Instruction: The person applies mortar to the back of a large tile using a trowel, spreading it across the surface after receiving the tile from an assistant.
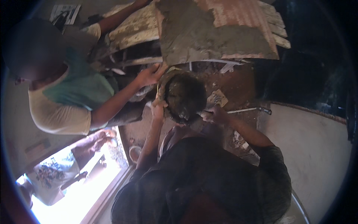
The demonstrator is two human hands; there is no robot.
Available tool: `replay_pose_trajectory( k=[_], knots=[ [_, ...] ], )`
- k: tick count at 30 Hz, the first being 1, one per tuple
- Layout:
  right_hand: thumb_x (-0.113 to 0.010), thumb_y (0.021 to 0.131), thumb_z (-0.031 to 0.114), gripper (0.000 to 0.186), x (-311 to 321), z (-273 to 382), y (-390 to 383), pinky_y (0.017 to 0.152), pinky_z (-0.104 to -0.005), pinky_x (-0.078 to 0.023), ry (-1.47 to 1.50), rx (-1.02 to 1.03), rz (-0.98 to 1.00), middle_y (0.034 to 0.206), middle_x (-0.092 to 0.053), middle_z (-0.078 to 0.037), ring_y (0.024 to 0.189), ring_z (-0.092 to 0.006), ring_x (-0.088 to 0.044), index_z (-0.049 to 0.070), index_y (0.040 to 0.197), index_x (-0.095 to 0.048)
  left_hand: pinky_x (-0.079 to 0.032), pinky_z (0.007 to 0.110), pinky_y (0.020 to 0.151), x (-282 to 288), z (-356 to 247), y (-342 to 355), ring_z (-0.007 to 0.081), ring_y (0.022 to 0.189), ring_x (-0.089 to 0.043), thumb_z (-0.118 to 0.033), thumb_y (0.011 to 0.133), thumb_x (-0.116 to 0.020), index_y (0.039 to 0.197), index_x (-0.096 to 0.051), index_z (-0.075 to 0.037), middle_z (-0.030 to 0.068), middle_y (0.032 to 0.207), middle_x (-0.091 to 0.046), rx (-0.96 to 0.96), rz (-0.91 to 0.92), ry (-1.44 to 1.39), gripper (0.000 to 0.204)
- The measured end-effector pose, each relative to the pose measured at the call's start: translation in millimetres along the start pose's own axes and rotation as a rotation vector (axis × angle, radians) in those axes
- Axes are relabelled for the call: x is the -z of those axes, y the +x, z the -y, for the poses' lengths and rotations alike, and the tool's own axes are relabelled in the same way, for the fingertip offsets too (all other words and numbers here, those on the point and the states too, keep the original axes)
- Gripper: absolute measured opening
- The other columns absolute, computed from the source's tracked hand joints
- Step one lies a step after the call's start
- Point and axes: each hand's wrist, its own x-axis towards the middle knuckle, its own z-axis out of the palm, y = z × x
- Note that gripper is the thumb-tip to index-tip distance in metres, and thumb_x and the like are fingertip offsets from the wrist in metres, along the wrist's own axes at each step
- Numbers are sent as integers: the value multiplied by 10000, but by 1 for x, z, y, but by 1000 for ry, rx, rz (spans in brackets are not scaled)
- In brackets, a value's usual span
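In front of me is a round container (166, 80) with dark wet mortar (186, 93) in it. My left hand (159, 108) is closed on the container's left rim. On its right side, my right hand (215, 114) is closed around something pale at the container's near right edge, mostly hidden by the fingers. A co-worker's hand (151, 75) is by the far left rim, close to the board's edge. Just beyond the container lies a ribbed reddish board (238, 13), partly spread with grey mortar (186, 33).
The co-worker (71, 89) leans in from the left. Weathered planks (136, 28) show beside the board. A metal rod (246, 110) lies right of my hand, near rubble (240, 141). A small bowl (135, 153) stands by my left forearm. Another person (56, 170) is outside the bright doorway.
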Motion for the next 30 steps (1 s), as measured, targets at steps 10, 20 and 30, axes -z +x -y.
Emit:
replay_pose_trajectory(
  k=[10, 20, 30],
  knots=[
    [-731, 823, 343, 467, 71, 52, -50, 655, -323, -490, 15, -115, -64, 856, -683, -109, 668, -171, -625, -4, 1125, -650, -415, 283, 537, -4, 2, 4, 143, 586, -498, -27, 745, -517, 777, -541, -102, -1, 704, -491, 123, -10, -120, 85],
    [-718, 849, 262, 346, 174, 95, -110, 546, -257, -458, 133, -91, -62, 759, -637, -23, 590, -84, -547, 27, 1097, -660, -435, 292, 531, -29, 19, 1, 140, 586, -509, -68, 767, -534, 708, -544, -111, 3, 681, -514, -10, -166, -132, 74],
    [-699, 804, 235, 448, 357, 88, -144, 736, -359, -516, -271, 98, -476, 898, -686, -203, 805, -280, -688, -60, 1128, -605, -412, 290, 609, -73, 35, -14, 132, 645, -497, -24, 700, -538, 696, -552, -91, 0, 702, -517, -7, -337, -271, 69]
  ],
)
